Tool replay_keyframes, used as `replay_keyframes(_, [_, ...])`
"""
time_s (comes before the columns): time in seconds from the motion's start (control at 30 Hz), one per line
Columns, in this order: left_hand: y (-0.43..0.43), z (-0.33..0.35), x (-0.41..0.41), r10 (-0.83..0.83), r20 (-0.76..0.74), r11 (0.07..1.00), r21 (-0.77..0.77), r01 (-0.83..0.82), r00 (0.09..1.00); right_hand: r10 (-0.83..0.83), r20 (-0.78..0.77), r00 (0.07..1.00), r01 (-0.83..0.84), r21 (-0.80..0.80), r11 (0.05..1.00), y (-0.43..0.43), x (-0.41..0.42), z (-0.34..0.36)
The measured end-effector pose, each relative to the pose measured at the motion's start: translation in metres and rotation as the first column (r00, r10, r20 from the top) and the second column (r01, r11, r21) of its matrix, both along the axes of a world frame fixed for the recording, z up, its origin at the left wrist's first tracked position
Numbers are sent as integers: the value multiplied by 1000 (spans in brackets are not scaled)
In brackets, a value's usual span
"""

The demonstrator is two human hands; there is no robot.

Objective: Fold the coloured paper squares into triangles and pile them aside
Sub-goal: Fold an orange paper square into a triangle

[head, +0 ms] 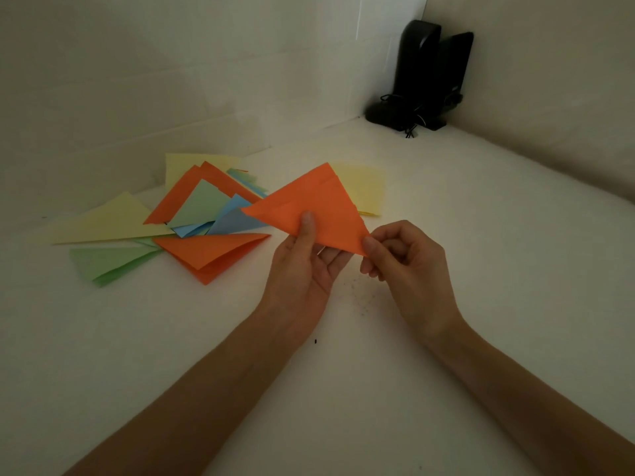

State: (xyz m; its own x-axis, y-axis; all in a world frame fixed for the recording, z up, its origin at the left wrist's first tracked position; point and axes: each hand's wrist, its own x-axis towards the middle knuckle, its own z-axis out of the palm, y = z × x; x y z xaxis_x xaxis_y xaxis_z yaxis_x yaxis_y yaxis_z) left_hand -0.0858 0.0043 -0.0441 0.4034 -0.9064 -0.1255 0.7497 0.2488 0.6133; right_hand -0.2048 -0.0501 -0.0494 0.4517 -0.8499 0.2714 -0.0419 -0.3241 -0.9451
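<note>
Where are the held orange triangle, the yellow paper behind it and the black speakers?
Orange triangle (316, 197): head view, middle of its upper face.
Yellow paper (366, 187): head view, bare part to the right of the triangle.
Speakers (417, 63): head view, front of the left one.

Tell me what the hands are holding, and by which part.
Both hold the folded orange triangle. The left hand pinches its lower edge near the middle, thumb on top; the right hand pinches its lower right corner.

Left hand (302, 266) and right hand (402, 255) pinch an orange triangle (319, 207).
</note>
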Motion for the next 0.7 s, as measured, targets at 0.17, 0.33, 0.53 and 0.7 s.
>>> replay_keyframes(0.17, [-2,3,8,31,-67,998,-56,-34,997,16,-9,1000,-16,24,1000,-1,-1,0])
replay_keyframes(0.33, [-2,-2,12,-57,402,998,28,50,914,42,-73,996,-41,8,999,-5,-6,5])
replay_keyframes(0.53, [0,-2,3,-178,465,983,49,176,867,29,130,991,-45,122,992,-13,-10,13])
replay_keyframes(0.7, [4,-3,7,4,475,1000,22,-17,880,-19,113,993,10,77,997,-11,-7,14])
